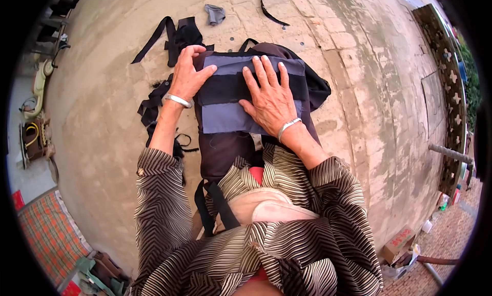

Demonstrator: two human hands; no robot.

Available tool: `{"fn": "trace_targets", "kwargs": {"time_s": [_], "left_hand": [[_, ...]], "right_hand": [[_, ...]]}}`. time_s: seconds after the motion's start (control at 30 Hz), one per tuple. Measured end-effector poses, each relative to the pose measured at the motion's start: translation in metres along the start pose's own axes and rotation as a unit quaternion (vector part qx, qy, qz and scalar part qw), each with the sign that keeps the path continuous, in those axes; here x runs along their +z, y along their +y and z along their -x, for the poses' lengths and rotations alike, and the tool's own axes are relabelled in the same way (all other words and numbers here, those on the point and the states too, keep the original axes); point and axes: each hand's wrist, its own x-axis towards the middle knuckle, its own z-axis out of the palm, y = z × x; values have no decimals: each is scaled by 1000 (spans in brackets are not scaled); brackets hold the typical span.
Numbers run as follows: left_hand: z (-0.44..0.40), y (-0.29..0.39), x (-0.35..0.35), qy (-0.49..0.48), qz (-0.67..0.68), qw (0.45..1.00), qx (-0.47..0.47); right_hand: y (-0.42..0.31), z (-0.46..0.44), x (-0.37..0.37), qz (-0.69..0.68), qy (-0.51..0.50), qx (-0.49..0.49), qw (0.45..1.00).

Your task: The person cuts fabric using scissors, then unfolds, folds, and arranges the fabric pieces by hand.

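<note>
Across my lap lies a blue-grey cloth [230, 117] with a black fabric strip [223, 89] running over its middle. My right hand [271, 96] rests flat on the strip and cloth, fingers spread. At the cloth's upper left edge is my left hand [188, 75], its thumb apart from the slightly bent fingers and lying on the cloth. Nothing shows gripped in either hand. Dark fabric [223, 152] covers my legs beneath the cloth.
Black cloth scraps [188, 34] and a small grey scrap [215, 14] lie on the paved ground beyond my knees. More dark scraps [151, 109] are at my left. A black strip [265, 9] lies farther off. A cardboard box [398, 247] stands at right.
</note>
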Motion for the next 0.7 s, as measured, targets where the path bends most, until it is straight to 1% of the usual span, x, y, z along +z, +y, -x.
{"fn": "trace_targets", "kwargs": {"time_s": [0.03,0.07,0.13,0.17,0.2,0.27,0.3,0.33,0.4,0.47,0.53,0.6,0.63,0.67,0.7], "left_hand": [[7,4,-1,39,7,999,-16],[16,9,-3,39,4,999,-14],[39,14,-6,71,30,989,-128],[49,16,-7,106,13,989,-105],[58,24,-10,105,9,988,-108],[66,42,-18,36,13,986,-161],[68,41,-16,10,11,987,-163],[68,43,-12,18,4,986,-167],[67,38,-6,30,-46,989,-135],[65,35,-4,20,-60,991,-120],[66,38,-4,6,-74,992,-107],[67,42,-3,-6,-43,990,-136],[66,42,-1,-10,-44,990,-130],[66,40,2,-20,82,987,-138],[66,40,4,-29,207,967,-144]], "right_hand": [[0,0,0,0,-2,-1,1000],[1,0,-1,-3,1,0,1000],[1,1,-1,18,-5,-1,1000],[1,1,1,12,-3,-1,1000],[1,1,-1,12,-6,0,1000],[1,2,0,12,-2,-4,1000],[1,1,1,10,2,-5,1000],[1,1,2,9,5,-6,1000],[1,1,5,9,11,-4,1000],[2,1,7,31,12,-5,999],[1,3,6,6,21,2,1000],[4,2,10,52,37,-11,998],[5,3,9,48,33,-14,998],[5,3,7,53,34,-17,998],[6,4,8,46,36,-16,998]]}}
